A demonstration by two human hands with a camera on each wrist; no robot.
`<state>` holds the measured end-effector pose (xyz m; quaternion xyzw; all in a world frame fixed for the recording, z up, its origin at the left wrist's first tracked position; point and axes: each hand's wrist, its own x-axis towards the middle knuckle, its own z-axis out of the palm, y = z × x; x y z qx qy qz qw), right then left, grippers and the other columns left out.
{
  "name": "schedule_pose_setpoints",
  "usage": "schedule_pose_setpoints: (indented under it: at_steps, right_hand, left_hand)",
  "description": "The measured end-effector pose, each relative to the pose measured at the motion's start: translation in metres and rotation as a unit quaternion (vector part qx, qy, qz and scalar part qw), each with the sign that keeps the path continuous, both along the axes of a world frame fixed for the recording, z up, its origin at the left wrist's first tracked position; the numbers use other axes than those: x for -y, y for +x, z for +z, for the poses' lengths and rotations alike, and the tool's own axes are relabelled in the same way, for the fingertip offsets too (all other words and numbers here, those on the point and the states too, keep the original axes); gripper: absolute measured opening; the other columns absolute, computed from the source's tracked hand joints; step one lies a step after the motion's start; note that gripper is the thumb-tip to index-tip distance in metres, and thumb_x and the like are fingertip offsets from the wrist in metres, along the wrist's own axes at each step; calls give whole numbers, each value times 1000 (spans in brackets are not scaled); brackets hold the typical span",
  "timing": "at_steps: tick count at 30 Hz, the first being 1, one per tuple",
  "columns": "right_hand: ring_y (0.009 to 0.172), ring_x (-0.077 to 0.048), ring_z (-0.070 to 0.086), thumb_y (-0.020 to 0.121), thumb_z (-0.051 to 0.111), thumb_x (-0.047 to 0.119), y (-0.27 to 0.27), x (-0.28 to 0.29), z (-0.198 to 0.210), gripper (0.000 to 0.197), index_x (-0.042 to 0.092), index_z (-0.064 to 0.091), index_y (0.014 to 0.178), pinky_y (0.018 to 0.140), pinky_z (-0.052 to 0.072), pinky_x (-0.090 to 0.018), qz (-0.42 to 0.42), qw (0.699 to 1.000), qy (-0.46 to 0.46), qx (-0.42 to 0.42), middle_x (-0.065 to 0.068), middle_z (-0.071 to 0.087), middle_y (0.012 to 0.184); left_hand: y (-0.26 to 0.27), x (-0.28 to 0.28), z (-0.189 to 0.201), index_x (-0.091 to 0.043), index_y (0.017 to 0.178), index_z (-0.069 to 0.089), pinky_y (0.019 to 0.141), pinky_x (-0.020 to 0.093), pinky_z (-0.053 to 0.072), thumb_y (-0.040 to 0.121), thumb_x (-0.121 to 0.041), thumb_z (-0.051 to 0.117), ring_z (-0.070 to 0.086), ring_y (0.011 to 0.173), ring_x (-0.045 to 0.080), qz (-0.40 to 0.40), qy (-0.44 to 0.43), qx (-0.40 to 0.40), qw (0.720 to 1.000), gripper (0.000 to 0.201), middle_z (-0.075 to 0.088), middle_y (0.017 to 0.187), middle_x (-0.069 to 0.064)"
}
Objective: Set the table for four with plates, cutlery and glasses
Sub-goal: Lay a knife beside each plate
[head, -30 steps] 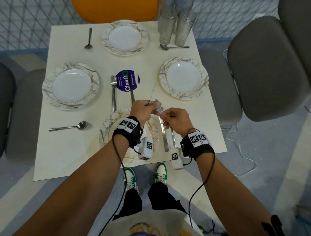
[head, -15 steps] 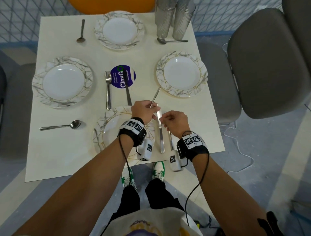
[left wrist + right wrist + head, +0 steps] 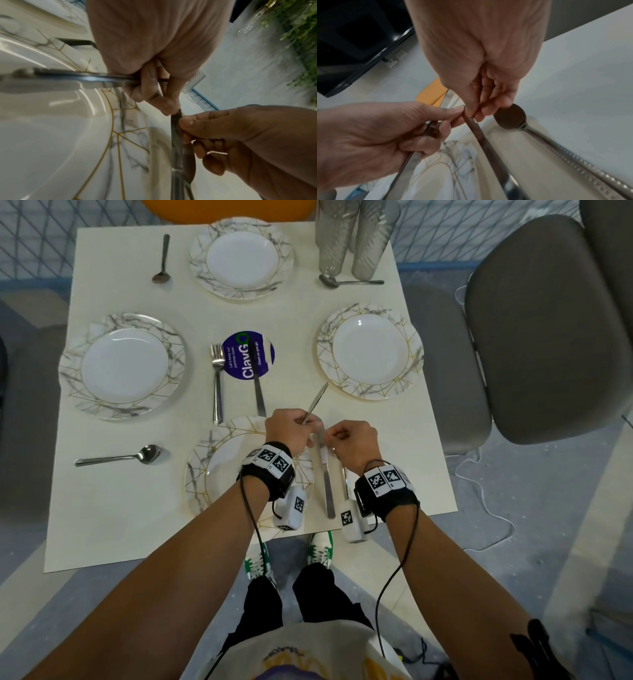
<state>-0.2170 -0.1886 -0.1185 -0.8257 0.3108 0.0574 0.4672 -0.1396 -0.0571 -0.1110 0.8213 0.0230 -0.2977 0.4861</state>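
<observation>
Four marbled plates lie on the white table. Over the near plate (image 3: 200, 474), my left hand (image 3: 291, 429) grips one knife (image 3: 315, 400), its blade pointing up and to the right; that knife (image 3: 68, 77) crosses the left wrist view. My right hand (image 3: 349, 436) pinches the blade tip of a second knife (image 3: 327, 484), which lies just right of the near plate. This second knife (image 3: 488, 148) runs down from the pinch, and a left fingertip touches its tip too. A spoon (image 3: 513, 117) with a beaded handle lies right of it.
Forks (image 3: 217, 385) and another knife (image 3: 257, 385) lie by the purple round sticker (image 3: 236, 354). Spoons (image 3: 118, 458) (image 3: 162, 261) (image 3: 349, 282) lie near the other plates. Stacked glasses (image 3: 352, 237) stand at the far right corner. A grey chair (image 3: 548, 320) is on the right.
Both hands have stayed together at the right rim of the near plate. The blade of the knife in my left hand has tilted further to the right.
</observation>
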Motion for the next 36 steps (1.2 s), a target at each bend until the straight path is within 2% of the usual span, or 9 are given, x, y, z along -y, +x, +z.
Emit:
schedule_pose_setpoints:
  at_steps: [2, 9, 14, 16, 22, 28, 31, 33, 36]
  right_hand:
    - [63, -4, 62, 86, 76, 20, 0, 0, -4, 7, 16, 76, 80, 70, 55, -19, 12, 1000, -14, -1, 13, 66, 66]
    - [74, -21, 68, 80, 77, 32, 8, 2, -22, 8, 26, 77, 75, 75, 59, -37, 32, 994, -92, -52, 4, 68, 67]
    - [96, -25, 58, 84, 72, 40, 8, -3, -26, 15, 27, 77, 81, 86, 51, -44, 82, 978, -174, -86, -3, 65, 96]
    - [101, -25, 55, 86, 71, 40, 7, -3, -26, 14, 26, 76, 86, 89, 46, -43, 90, 969, -209, -93, -3, 62, 100]
    - [101, -24, 53, 83, 75, 39, 4, -5, -26, 14, 26, 74, 89, 90, 43, -40, 83, 966, -231, -83, -2, 59, 102]
    - [91, -27, 56, 86, 71, 19, -7, 5, -20, 5, 20, 75, 88, 82, 49, -43, 63, 982, -178, 13, -4, 61, 91]
    - [90, -26, 53, 81, 75, 20, -20, 4, -22, 10, 25, 76, 90, 79, 49, -42, 92, 974, -204, 29, -1, 59, 89]
    - [91, -25, 51, 77, 79, 29, -29, 1, -24, 22, 30, 76, 99, 80, 48, -41, 130, 965, -227, 22, -1, 56, 93]
    - [99, -26, 46, 74, 80, 44, -38, -1, -27, 48, 36, 70, 120, 86, 43, -40, 192, 944, -267, -17, -3, 51, 104]
  left_hand:
    - [0, 1, -3, -13, 92, 81, 50, 13, 50, 88, -14, 77, 72, 54, 15, 3, 9, -1, 1000, 5, 79, 84, 4]
    - [5, 1, -6, -10, 113, 77, 43, 13, 46, 95, -13, 69, 69, 49, 4, 6, 17, 8, 1000, 19, 77, 94, 6]
    - [7, -5, -2, -14, 104, 79, 40, 14, 43, 92, -13, 69, 71, 53, 7, 3, 13, -5, 1000, 15, 79, 91, 1]
    - [7, -7, 0, -15, 102, 79, 42, 15, 45, 92, -14, 68, 73, 56, 10, -6, 4, -7, 1000, 15, 79, 89, -1]
    - [11, -11, 2, -15, 100, 77, 48, 17, 51, 95, -16, 65, 72, 56, 10, -15, -11, -4, 1000, 13, 79, 87, -2]
    - [12, -12, -3, -16, 85, 78, 58, 25, 60, 90, -22, 69, 69, 59, 17, -33, 37, 38, 998, 12, 77, 81, 0]
    - [14, -8, -9, -24, 71, 71, 70, 35, 62, 86, -35, 73, 70, 71, 20, -80, 100, 81, 988, 19, 72, 71, -5]
    - [12, -3, -11, -25, 75, 72, 72, 33, 58, 85, -42, 76, 69, 75, 20, -112, 147, 111, 976, 20, 71, 72, -6]
    - [16, 6, -13, -24, 83, 77, 73, 32, 56, 85, -41, 75, 68, 80, 22, -147, 199, 150, 957, 17, 73, 80, -4]
